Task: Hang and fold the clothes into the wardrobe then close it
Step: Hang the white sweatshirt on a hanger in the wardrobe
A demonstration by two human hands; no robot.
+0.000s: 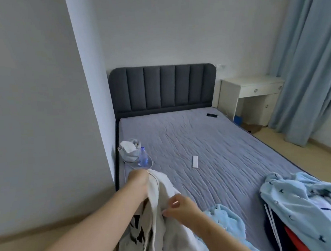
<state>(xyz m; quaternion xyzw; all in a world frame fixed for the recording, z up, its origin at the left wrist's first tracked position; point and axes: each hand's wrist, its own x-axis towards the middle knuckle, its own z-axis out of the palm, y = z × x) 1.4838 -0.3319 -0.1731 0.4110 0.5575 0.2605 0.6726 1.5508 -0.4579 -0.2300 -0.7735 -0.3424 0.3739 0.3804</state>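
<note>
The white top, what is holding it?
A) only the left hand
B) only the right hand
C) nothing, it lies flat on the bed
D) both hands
D: the left hand grips the upper end of the white top, and the right hand pinches its cloth lower down.
</note>
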